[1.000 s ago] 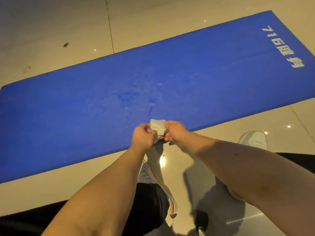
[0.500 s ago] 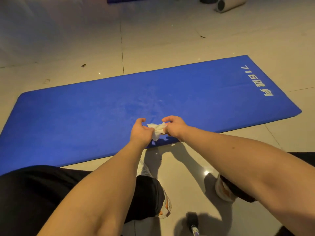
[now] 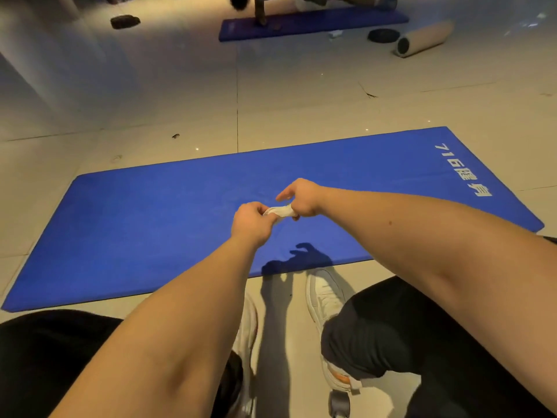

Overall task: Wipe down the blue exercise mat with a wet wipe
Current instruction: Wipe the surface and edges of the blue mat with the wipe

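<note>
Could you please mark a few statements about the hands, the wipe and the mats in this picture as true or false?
1. Both hands, left hand and right hand, grip the wet wipe. True.
2. The wipe is pressed flat on the blue mat. False: it is bunched between the hands, above the mat.
3. The mat's white lettering is at its right end. True.
4. The mat is rolled up. False: it lies flat on the floor.
5. A second blue mat lies farther away. True.

arms: bare, no sleeves | trousers (image 3: 422, 342): black | shoes (image 3: 324, 297): white, orange heel accents
</note>
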`<state>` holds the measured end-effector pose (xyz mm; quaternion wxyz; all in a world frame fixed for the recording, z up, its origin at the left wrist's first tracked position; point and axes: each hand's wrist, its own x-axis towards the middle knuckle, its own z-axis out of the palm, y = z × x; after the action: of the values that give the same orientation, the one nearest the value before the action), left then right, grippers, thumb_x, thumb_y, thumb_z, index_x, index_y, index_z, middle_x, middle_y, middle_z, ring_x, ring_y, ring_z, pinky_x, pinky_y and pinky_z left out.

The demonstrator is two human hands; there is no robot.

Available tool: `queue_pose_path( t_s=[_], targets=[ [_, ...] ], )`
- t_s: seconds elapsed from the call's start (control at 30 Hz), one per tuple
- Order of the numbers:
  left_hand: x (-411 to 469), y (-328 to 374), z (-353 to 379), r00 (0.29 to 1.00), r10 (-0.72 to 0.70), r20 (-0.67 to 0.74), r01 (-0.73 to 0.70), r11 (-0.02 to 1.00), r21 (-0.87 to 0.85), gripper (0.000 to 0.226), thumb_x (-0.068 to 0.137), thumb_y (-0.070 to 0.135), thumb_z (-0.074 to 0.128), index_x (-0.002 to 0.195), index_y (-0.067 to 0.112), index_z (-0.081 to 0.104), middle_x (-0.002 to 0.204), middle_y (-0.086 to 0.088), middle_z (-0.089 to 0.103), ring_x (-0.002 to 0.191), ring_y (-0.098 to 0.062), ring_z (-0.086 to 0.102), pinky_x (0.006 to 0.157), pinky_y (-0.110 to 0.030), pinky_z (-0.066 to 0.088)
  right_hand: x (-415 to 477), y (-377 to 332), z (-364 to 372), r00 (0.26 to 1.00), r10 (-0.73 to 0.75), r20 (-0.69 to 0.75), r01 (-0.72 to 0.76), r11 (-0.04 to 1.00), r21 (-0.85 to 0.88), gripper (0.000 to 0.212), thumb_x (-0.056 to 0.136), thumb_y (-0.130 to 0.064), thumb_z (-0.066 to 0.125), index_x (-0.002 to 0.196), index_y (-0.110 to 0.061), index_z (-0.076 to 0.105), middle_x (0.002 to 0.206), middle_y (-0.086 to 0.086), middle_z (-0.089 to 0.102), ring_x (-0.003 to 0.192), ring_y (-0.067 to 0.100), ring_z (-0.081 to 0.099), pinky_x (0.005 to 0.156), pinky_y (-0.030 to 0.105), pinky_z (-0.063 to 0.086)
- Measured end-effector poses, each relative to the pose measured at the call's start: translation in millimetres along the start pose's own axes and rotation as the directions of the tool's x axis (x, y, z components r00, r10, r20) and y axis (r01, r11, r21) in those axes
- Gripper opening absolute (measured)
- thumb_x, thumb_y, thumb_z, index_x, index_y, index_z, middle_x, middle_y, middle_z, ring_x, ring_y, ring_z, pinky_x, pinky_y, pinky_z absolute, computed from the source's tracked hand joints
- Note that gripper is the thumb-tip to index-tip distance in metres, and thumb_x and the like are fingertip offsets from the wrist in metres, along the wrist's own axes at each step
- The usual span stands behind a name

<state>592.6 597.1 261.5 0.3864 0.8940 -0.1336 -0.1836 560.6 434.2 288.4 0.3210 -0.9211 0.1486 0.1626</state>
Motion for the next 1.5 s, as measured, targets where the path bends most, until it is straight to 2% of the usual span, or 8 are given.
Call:
queue_pose_path(
  t_s=[0.13,0.3,0.73,0.9,1.07,1.27,1.4,1.5],
  targets=[
    [24,-4,4,0.999,-0.025,-0.045,0.023,0.999,-0.046,0.012,0.094,0.024,0.065,0.087,0.014,0.065,0.083,-0.009,0.066,0.066,-0.025,0.053,0.062,-0.039,0.051,24,0,-9,0.994,-0.019,0.105,0.028,0.996,-0.087,0.035,0.089,0.002,0.051,0.111,-0.011,0.075,0.078,0.005,0.072,0.068,0.014,0.069,0.063,0.026,0.056],
    [59,-25,19,0.995,-0.095,-0.03,0.092,0.992,-0.088,0.012,0.094,0.016,0.062,0.082,0.015,0.059,0.082,-0.006,0.064,0.073,-0.027,0.058,0.064,-0.037,0.051,62,19,-1,0.973,0.004,0.231,0.022,0.994,-0.107,0.021,0.087,-0.014,0.069,0.106,-0.015,0.077,0.107,0.002,0.07,0.101,0.019,0.065,0.084,0.034,0.059],
    [124,-115,101,0.949,-0.261,0.175,0.3,0.917,-0.264,0.007,0.092,0.01,0.07,0.098,0.007,0.066,0.085,-0.009,0.068,0.079,-0.029,0.066,0.076,-0.041,0.059,116,114,99,0.978,0.184,0.102,-0.209,0.891,0.403,0.011,0.086,-0.001,0.066,0.085,-0.011,0.071,0.08,0.003,0.069,0.072,0.015,0.062,0.072,0.029,0.058],
    [127,-156,109,0.942,-0.323,0.088,0.301,0.933,0.197,0.029,0.094,0.029,0.07,0.115,0.013,0.059,0.126,-0.008,0.055,0.117,-0.027,0.052,0.088,-0.04,0.049,123,166,118,0.959,0.255,-0.124,-0.233,0.958,0.165,0.01,0.09,-0.015,0.061,0.085,-0.006,0.062,0.084,0.005,0.063,0.073,0.023,0.058,0.067,0.038,0.049],
    [120,-192,107,0.949,-0.313,0.029,0.221,0.73,0.647,0.072,0.085,0.047,0.076,0.14,0.017,0.04,0.152,-0.011,0.024,0.139,-0.036,0.023,0.107,-0.048,0.04,111,179,168,0.951,0.21,-0.226,-0.221,0.975,-0.025,0.015,0.086,-0.004,0.043,0.079,-0.016,0.049,0.099,0.003,0.044,0.075,0.029,0.05,0.069,0.041,0.048],
    [129,-201,107,0.901,-0.424,0.087,0.269,0.706,0.655,0.082,0.084,0.051,0.076,0.146,0.023,0.031,0.156,-0.01,0.017,0.144,-0.038,0.015,0.103,-0.06,0.043,116,131,210,0.979,-0.025,-0.202,-0.008,0.986,-0.164,0.03,0.063,0.002,0.067,0.064,-0.018,0.045,0.072,0.004,0.048,0.063,0.021,0.044,0.056,0.03,0.025],
    [130,-200,101,0.899,-0.43,0.086,0.254,0.671,0.696,0.082,0.084,0.054,0.075,0.148,0.026,0.031,0.153,-0.007,0.021,0.141,-0.035,0.019,0.09,-0.049,0.052,121,104,242,0.965,-0.251,-0.071,0.248,0.968,-0.04,0.02,0.096,-0.003,0.053,0.108,0.004,0.067,0.115,0.018,0.054,0.099,0.031,0.051,0.082,0.028,0.039],
    [128,-199,95,0.906,-0.41,0.104,0.209,0.647,0.733,0.085,0.087,0.055,0.071,0.153,0.03,0.025,0.156,-0.006,0.018,0.142,-0.034,0.019,0.08,-0.042,0.048,128,105,241,0.958,-0.286,0.025,0.285,0.957,0.049,0.016,0.089,0.015,0.049,0.094,0.014,0.065,0.093,0.019,0.047,0.082,0.039,0.049,0.073,0.033,0.04]
  ],
)
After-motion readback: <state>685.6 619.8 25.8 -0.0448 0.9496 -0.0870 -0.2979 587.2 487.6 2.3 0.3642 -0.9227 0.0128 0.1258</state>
